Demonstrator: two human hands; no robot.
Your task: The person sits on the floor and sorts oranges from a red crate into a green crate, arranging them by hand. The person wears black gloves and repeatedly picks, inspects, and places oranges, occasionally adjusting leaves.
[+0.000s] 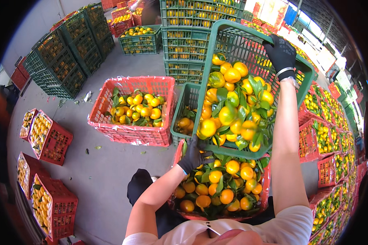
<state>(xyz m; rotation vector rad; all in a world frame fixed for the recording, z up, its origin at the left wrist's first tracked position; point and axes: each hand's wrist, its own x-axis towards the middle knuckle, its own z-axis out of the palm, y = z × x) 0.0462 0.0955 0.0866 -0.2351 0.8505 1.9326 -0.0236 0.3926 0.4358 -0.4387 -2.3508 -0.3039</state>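
Observation:
My right hand (pixel 280 55), in a black glove, grips the far rim of a tilted green plastic crate (pixel 209 70). Orange citrus fruit with green leaves (pixel 232 75) lies heaped toward the crate's near end, a few blurred. At its near left corner is my left hand (pixel 193 156), also black-gloved, fingers spread beside the rim; whether it bears on the crate I cannot tell. Directly below, close to my body, a red crate (pixel 266 186) lined with clear film holds more leafy citrus (pixel 226 196). The tilted crate's near edge overlaps this red crate's far side.
Left of the tilted crate are a smaller-looking green crate (pixel 175 122) and a film-lined red crate (pixel 132 134), both with fruit. Green crate stacks (pixel 184 44) rise ahead and at far left. Filled red crates (pixel 308 141) line the right; others (pixel 59 141) stand left. Another person's arm (pixel 137 4) shows at the top.

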